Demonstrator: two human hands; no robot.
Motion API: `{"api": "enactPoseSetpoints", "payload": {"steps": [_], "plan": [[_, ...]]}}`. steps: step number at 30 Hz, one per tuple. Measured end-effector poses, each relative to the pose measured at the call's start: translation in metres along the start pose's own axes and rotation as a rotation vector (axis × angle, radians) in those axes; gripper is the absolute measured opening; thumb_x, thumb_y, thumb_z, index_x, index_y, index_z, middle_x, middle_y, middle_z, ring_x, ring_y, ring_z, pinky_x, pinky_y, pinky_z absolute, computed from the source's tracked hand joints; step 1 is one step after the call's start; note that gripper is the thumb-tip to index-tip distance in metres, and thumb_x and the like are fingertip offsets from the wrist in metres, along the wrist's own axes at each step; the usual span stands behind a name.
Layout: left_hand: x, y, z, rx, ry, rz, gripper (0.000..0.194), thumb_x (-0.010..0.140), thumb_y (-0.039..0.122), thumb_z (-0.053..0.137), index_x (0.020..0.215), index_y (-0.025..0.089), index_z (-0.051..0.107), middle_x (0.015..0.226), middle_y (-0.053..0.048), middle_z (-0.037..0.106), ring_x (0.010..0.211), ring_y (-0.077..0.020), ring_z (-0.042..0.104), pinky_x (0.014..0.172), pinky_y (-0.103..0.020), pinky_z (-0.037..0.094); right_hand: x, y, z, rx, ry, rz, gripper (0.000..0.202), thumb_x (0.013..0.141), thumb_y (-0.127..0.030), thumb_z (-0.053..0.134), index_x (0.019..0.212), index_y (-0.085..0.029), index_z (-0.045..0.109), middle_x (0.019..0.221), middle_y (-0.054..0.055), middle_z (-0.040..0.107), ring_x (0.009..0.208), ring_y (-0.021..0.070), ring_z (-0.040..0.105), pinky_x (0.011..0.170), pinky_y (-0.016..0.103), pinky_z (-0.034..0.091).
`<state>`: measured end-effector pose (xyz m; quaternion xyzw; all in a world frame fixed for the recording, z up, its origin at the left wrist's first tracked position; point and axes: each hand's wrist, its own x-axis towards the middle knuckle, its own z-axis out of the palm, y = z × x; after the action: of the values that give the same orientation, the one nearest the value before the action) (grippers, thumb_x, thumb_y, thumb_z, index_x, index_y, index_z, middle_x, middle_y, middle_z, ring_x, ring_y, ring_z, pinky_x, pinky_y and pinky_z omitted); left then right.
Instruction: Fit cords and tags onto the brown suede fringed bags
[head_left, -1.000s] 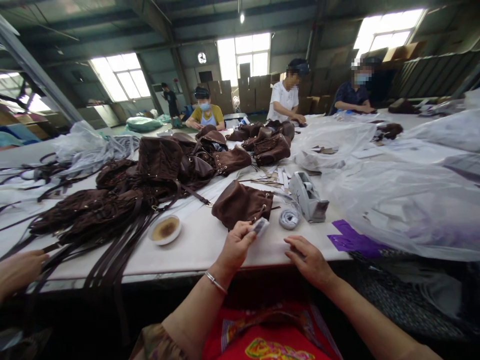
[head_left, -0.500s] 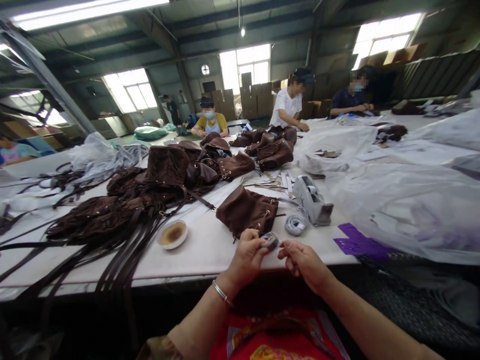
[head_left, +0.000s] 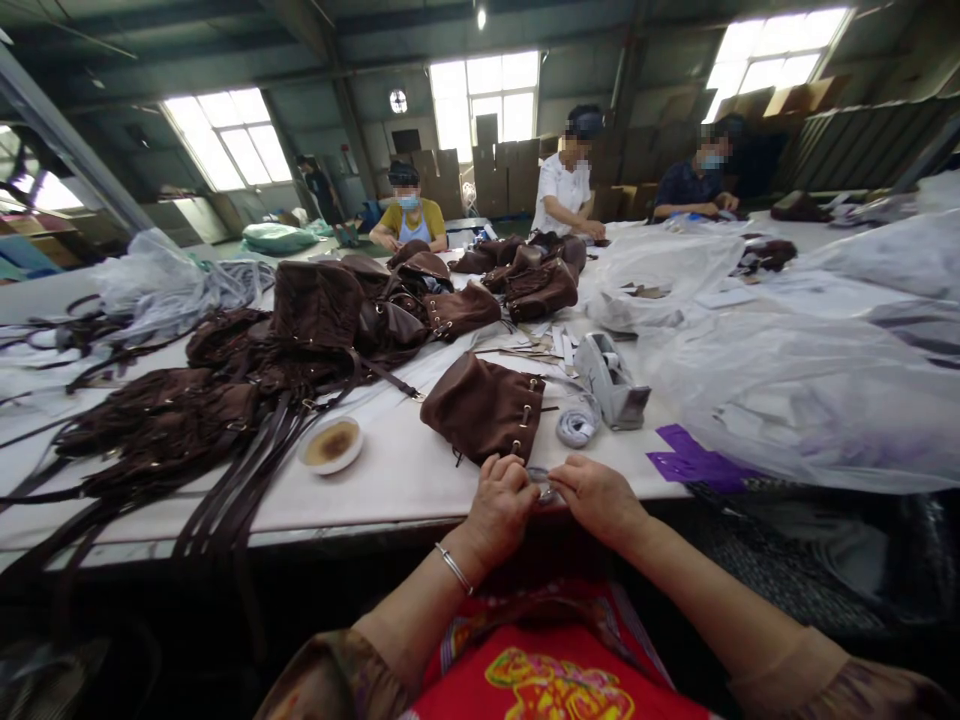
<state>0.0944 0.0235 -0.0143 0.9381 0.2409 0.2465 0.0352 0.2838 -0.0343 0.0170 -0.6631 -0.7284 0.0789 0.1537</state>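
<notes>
Close to the table's front edge, my left hand (head_left: 504,505) is closed round a small, shiny, ring-shaped roll of clear tape (head_left: 541,484). My right hand (head_left: 600,497) pinches at the roll's right side, thumb and forefinger together; the tape end itself is too small to make out. Just beyond my left hand lies a brown drawstring bag (head_left: 484,405) with metal eyelets, on its side. A grey tape dispenser (head_left: 616,385) stands right of the bag, and a coiled pale ribbon (head_left: 577,424) lies beside it.
A white dish (head_left: 331,447) with brown residue sits at left, near hanging dark straps (head_left: 225,490). Brown bags (head_left: 319,305) are heaped behind. Clear plastic sheeting (head_left: 810,400) and purple tape (head_left: 697,460) lie at right. Several co-workers are across the table, one in a white shirt (head_left: 562,190).
My right hand has come in against the roll, and both hands sit closer together. The roll is turned differently in my left hand. The whole view has shifted slightly.
</notes>
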Motion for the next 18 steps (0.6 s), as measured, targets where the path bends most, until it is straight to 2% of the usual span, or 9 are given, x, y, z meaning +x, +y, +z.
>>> {"api": "enactPoseSetpoints", "payload": {"steps": [4,8,13,18], "plan": [[-0.001,0.002,0.002,0.017,0.008,-0.026,0.014,0.094,0.024,0.053,0.095,0.02,0.067,0.099,-0.007,0.057,0.116,-0.0256,0.046,0.106,-0.048,0.034,0.01,-0.006,-0.008,-0.193,-0.116,-0.179,0.017,0.091,-0.027,0.058,0.081,-0.021,0.071,0.079,0.004,0.061,0.065,0.0148,0.054,0.056,0.029,0.03],[-0.001,0.0,0.004,0.019,0.029,-0.012,0.015,0.094,0.024,0.052,0.092,0.019,0.067,0.097,-0.008,0.057,0.114,-0.0249,0.049,0.105,-0.046,0.035,0.021,-0.005,-0.008,-0.236,-0.181,-0.37,0.017,0.09,-0.029,0.061,0.08,-0.018,0.069,0.079,0.005,0.062,0.067,0.0165,0.055,0.056,0.03,0.029],[-0.004,-0.008,0.003,0.001,0.068,0.016,0.017,0.096,0.027,0.052,0.099,0.021,0.067,0.094,-0.006,0.06,0.118,-0.0244,0.05,0.106,-0.047,0.032,0.03,0.009,-0.007,-0.207,-0.169,-0.613,0.013,0.093,-0.026,0.058,0.091,-0.018,0.069,0.081,0.004,0.064,0.07,0.017,0.055,0.059,0.03,0.032],[-0.006,-0.012,-0.002,0.026,0.017,0.014,0.024,0.098,0.027,0.049,0.118,0.027,0.063,0.094,-0.005,0.063,0.117,-0.0231,0.051,0.106,-0.048,0.027,0.033,0.022,-0.007,-0.304,-0.155,-0.841,0.011,0.089,-0.013,0.059,0.096,-0.015,0.067,0.086,0.005,0.065,0.074,0.0183,0.053,0.062,0.032,0.035]]}}
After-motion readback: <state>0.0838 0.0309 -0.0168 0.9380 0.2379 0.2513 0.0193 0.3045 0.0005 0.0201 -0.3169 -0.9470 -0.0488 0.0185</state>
